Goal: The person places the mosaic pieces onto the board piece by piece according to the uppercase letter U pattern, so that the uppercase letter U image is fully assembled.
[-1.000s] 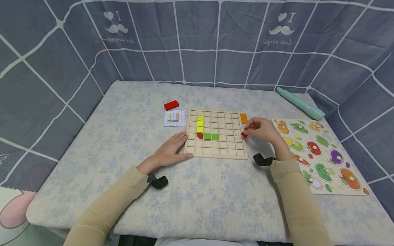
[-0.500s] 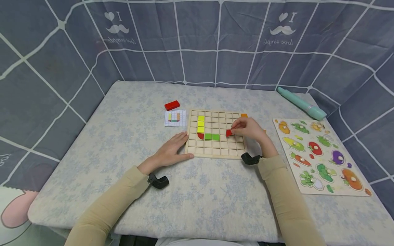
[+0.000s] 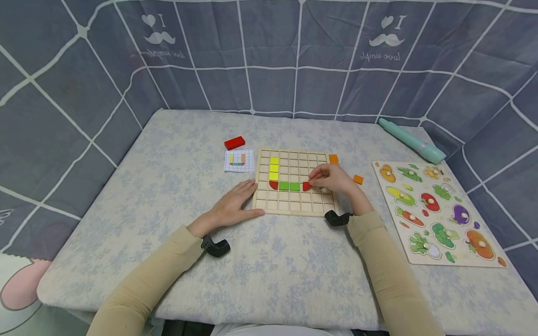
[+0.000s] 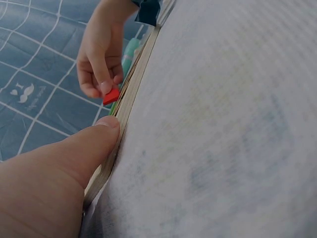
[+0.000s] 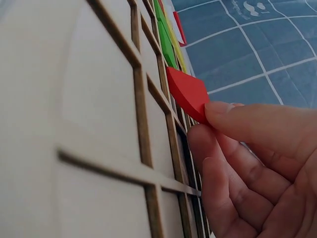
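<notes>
A wooden grid board (image 3: 290, 206) lies mid-table, with yellow squares (image 3: 274, 168) in a column, a red quarter-round tile (image 3: 273, 185) below them and two green squares (image 3: 289, 186) beside that. My right hand (image 3: 329, 178) pinches another red quarter-round tile (image 5: 188, 94) between thumb and fingers. In the head view this tile is just right of the green squares; the right wrist view shows it tilted over the grid. My left hand (image 3: 230, 204) rests at the board's left edge, fingers straight, its thumb (image 4: 101, 136) against the board's side.
A pattern card (image 3: 239, 161) and a red block (image 3: 234, 143) lie left of the board's top. Orange tiles (image 3: 358, 179) sit by its right edge. Farther right are a vegetable puzzle board (image 3: 437, 214) and a teal cylinder (image 3: 412, 141).
My right hand has carried the red quarter-round tile leftward from beside the board's right edge to over the grid near the green squares. My left hand has stayed in place.
</notes>
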`<state>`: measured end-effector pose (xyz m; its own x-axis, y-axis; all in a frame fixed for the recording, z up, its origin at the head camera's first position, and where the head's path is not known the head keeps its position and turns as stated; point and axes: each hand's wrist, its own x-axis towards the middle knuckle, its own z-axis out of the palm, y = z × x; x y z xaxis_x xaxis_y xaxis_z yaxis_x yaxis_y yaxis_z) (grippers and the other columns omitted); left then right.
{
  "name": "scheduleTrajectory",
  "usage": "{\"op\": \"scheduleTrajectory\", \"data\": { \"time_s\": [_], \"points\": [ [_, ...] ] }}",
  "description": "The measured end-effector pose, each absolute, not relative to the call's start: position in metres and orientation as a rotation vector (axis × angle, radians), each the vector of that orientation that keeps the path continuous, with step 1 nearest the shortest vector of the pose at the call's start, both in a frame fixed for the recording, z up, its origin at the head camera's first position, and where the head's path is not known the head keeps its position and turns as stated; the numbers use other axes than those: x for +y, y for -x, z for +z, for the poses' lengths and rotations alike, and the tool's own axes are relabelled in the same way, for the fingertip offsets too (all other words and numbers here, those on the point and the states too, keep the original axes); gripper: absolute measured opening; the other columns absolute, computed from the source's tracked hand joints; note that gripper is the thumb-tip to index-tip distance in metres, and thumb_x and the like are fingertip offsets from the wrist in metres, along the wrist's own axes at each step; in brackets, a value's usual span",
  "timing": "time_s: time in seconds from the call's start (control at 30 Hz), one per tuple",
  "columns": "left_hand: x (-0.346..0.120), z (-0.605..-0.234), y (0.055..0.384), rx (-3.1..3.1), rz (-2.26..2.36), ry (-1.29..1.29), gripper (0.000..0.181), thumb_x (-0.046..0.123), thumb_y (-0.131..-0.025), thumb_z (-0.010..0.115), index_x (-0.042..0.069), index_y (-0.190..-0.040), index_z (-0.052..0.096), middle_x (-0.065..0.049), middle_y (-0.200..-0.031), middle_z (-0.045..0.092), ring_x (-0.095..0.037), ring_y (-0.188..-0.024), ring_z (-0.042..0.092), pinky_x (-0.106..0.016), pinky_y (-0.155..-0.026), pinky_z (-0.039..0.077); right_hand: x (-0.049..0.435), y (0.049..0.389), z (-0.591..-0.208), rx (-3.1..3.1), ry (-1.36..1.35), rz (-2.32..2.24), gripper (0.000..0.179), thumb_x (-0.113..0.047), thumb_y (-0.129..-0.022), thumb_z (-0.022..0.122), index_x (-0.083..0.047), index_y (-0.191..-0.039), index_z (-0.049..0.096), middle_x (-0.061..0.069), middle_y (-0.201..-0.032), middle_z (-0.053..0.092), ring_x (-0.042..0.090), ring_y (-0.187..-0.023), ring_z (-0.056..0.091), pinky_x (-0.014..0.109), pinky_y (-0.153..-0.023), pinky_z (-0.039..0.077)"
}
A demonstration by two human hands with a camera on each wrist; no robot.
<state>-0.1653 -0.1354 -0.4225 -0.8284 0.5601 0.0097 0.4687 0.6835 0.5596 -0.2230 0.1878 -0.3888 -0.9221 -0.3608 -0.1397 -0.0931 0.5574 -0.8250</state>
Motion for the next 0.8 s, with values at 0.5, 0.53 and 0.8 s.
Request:
{"op": "scheduleTrajectory", "data": {
  "time_s": [0.5, 0.53, 0.8],
  "points": [
    [-0.1349, -0.4231, 0.165, 2.737, 0.84, -0.837, 0.087, 0.053, -0.087, 0.057, 0.0, -0.147, 0.024, -0.013, -0.154, 0.018, -0.025, -0.142, 0.011, -0.043, -0.115, 0.014, 0.1809, 0.2204, -0.3929, 2.527, 0.35, -1.302, 0.018, -0.015, -0.086, 0.069, -0.003, -0.1, 0.066, 0.01, -0.09, 0.064, 0.024, -0.079, 0.06, 0.033, -0.069, 0.052],
    [-0.1349, -0.423, 0.1649, 2.738, 0.839, -0.836, 0.087, 0.053, -0.087, 0.057, 0.0, -0.147, 0.024, -0.013, -0.154, 0.018, -0.025, -0.142, 0.011, -0.043, -0.115, 0.014, 0.1806, 0.2202, -0.393, 2.533, 0.352, -1.298, 0.018, -0.014, -0.086, 0.069, -0.003, -0.099, 0.066, 0.01, -0.09, 0.064, 0.024, -0.08, 0.06, 0.032, -0.069, 0.052],
    [-0.1344, -0.4238, 0.1651, 2.736, 0.839, -0.834, 0.087, 0.054, -0.087, 0.057, 0.0, -0.148, 0.024, -0.013, -0.154, 0.018, -0.025, -0.142, 0.011, -0.043, -0.115, 0.014, 0.1799, 0.2206, -0.3949, 2.562, 0.367, -1.281, 0.017, -0.012, -0.085, 0.07, -0.002, -0.098, 0.065, 0.01, -0.091, 0.064, 0.023, -0.082, 0.059, 0.032, -0.07, 0.05]
  ]
}}
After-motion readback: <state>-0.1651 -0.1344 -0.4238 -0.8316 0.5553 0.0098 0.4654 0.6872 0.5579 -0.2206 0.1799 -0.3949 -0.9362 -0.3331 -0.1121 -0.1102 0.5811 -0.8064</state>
